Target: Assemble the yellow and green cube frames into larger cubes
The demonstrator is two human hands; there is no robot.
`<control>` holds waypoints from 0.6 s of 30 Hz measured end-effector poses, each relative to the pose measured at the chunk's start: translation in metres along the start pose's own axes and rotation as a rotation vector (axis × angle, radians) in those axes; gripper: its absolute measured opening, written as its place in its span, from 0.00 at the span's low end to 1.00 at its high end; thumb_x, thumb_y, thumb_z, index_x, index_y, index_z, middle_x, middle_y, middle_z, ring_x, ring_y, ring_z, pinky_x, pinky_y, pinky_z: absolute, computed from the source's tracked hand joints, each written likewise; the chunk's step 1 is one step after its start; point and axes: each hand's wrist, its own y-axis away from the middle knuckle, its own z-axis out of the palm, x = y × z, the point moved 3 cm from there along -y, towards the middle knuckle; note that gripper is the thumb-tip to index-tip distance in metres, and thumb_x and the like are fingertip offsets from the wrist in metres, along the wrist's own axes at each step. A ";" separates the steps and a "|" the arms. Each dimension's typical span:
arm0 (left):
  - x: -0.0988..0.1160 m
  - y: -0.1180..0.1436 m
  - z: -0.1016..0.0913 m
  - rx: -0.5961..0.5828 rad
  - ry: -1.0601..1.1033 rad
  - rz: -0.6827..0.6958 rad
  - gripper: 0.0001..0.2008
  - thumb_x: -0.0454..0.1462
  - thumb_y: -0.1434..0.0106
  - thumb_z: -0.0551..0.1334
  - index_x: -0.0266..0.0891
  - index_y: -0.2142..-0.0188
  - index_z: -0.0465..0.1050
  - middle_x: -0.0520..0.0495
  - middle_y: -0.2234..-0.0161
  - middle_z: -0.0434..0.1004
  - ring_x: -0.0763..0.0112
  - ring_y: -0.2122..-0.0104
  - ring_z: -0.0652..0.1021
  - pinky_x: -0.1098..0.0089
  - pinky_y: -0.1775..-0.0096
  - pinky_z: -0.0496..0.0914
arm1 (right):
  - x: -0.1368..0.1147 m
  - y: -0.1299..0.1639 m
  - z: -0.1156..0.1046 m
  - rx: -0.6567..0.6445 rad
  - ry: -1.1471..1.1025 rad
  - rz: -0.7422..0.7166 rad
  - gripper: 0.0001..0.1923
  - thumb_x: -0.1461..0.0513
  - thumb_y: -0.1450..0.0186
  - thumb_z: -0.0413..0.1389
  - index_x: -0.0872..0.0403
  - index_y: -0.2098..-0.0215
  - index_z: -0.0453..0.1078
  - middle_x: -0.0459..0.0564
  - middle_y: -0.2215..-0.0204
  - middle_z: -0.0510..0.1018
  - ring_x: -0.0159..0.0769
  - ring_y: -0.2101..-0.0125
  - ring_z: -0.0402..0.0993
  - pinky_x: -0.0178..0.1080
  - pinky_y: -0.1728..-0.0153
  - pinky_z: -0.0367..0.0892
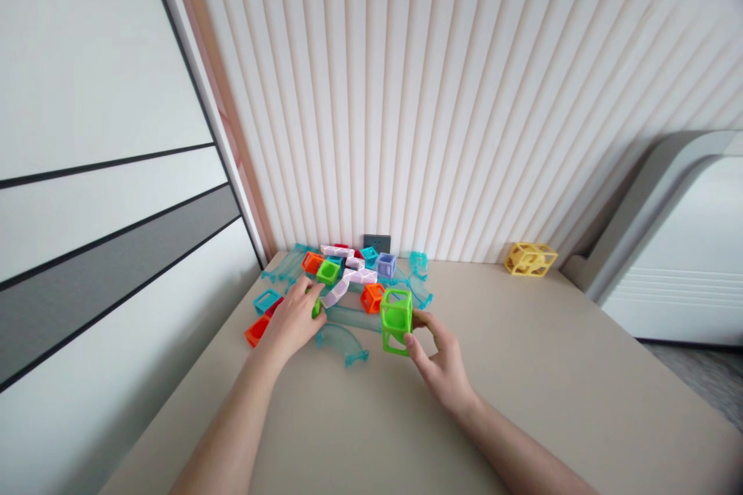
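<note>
A: Forearms come in from the bottom edge, both bare. Right hand (pixel 442 362) pinches a green cube (pixel 397 320) at its lower right corner, thumb and fingers closed on the frame, cube tilted a bit and resting on or just over the surface (pixel 522 402); can't tell which.

B: Left hand (pixel 295 319)?

A: Curled over a small green piece (pixel 316 308) at the edge of the pile, fingers closed around it. Most of that piece is hidden.

B: How far along?

A: Early, I'd judge. Nothing looks stacked or joined; the pieces lie loose in a heap near the wall. Only the green cube is pulled out of the pile.

B: Materials?

A: All plastic. Cubes are open frames, glossy: orange cube (pixel 372 297), purple cube (pixel 385 265), another green one (pixel 328 271). Curved clear track (pixel 344 343) is see-through teal, trough-shaped, lying just left of the held cube. White and pink segmented strip (pixel 350 275) snakes through the heap.

B: Anything apart?

A: Yellow cube (pixel 530 259), well off to the right by the ribbed wall (pixel 464 93). Surface is matte beige, smooth.
</note>
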 end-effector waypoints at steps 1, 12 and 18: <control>0.000 -0.001 -0.001 0.030 0.007 0.003 0.20 0.31 0.37 0.59 0.35 0.45 0.72 0.39 0.52 0.70 0.55 0.50 0.77 0.59 0.47 0.71 | 0.000 0.000 0.000 0.001 0.002 -0.002 0.16 0.53 0.32 0.57 0.54 0.51 0.74 0.52 0.60 0.82 0.42 0.60 0.79 0.39 0.58 0.73; 0.001 -0.003 0.006 0.319 0.028 0.020 0.25 0.34 0.38 0.62 0.42 0.41 0.68 0.41 0.51 0.71 0.52 0.51 0.77 0.58 0.51 0.75 | 0.002 0.001 0.001 -0.031 -0.001 0.017 0.17 0.52 0.31 0.56 0.54 0.50 0.74 0.53 0.59 0.82 0.42 0.59 0.79 0.39 0.56 0.73; 0.010 -0.003 0.014 0.351 0.081 0.113 0.29 0.32 0.37 0.62 0.43 0.37 0.60 0.40 0.49 0.66 0.53 0.47 0.75 0.56 0.47 0.74 | 0.003 0.001 0.002 -0.038 0.004 0.014 0.17 0.53 0.31 0.57 0.54 0.49 0.73 0.53 0.59 0.82 0.43 0.59 0.79 0.40 0.56 0.73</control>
